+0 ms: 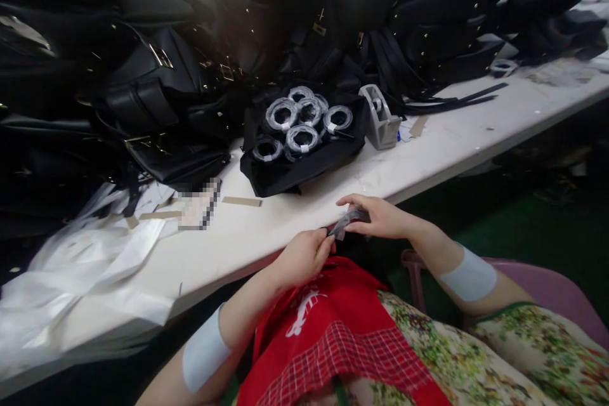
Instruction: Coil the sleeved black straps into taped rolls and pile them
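Observation:
Just past the table's front edge, above my lap, both hands meet on a dark strap wrapped in clear plastic. My left hand pinches its near end, where a bit of black shows between thumb and fingers. The other end lies in my right hand, with the thumb and fingers curved around it. Farther back, a black fabric-lined tray holds several coiled straps in similar plastic, each with a small white tag or tape. A grey tape dispenser stands against the tray's right side.
Black bags with gold hardware are heaped along the back of the white table. Loose black straps lie at right. Clear plastic sheeting spills over the left front edge. A pink chair is at lower right.

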Available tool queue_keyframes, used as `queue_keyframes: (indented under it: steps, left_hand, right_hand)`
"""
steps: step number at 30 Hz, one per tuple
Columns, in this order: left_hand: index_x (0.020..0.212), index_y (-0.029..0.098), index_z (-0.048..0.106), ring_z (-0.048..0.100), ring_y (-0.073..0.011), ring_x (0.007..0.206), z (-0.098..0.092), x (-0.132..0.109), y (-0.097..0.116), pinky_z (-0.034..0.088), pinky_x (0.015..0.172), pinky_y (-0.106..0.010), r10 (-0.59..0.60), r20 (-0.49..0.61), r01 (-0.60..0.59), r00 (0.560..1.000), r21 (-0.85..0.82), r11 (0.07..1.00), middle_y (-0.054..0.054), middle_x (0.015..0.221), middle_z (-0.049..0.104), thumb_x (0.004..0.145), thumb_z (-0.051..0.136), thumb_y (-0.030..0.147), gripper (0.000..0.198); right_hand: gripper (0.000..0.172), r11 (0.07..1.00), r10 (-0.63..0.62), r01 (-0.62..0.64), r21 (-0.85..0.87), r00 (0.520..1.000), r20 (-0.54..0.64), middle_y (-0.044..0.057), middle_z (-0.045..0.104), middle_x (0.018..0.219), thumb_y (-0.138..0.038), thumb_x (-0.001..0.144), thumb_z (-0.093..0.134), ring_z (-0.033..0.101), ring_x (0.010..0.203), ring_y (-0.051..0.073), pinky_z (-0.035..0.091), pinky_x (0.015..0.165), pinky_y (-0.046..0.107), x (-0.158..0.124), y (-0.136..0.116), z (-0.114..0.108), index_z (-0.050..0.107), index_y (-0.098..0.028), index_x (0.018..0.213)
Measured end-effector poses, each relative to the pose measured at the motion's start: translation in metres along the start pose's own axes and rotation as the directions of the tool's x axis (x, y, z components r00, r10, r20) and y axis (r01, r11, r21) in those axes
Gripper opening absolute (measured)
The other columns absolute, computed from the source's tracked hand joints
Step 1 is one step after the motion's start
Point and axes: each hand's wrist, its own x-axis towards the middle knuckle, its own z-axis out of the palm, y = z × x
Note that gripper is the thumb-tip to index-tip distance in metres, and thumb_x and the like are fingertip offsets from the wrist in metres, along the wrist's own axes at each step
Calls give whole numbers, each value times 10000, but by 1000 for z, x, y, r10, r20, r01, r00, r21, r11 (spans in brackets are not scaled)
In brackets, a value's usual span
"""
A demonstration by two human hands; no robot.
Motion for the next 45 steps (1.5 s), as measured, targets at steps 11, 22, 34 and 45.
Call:
queue_keyframes:
  steps: [11,22,34,45]
  left_hand:
    - [757,150,578,405,-79,454,-25,13,10,504,731,-279,17,57,49,998,-950,308,85,484,349,925,538,382,289]
    - [939,195,557,541,-131,648,7,72,6,491,819,-320,7,-506,-319,862,-533,784,35,665,535,955,448,456,283]
    - [694,190,545,402,-125,431,25,43,17,424,562,-285,-47,-64,4,997,-552,834,47,468,410,936,323,578,508]
    - [993,164,583,554,-197,743,16,55,-16,447,776,-348,56,-589,-270,806,-281,921,-49,763,585,950,342,530,441]
  right_hand:
    - [384,983,-110,101,152,993,50,71,654,1058,-346,887,612,584,945,179,445,853,289,15,2,12,575,-131,1202]
    - [490,574,-156,-119,810,955,251,-91,379,478,-547,928,494,335,399,53,328,426,188,-3,-44,43,660,-86,901]
    - [444,983,-41,-24,-180,937,-348,125,643,1084,-179,747,618,579,1038,261,446,953,431,-18,2,-13,580,-157,1188]
    - [379,733,-121,-106,672,952,281,-39,489,532,-456,957,466,456,477,94,413,537,232,-23,-43,58,668,-136,961]
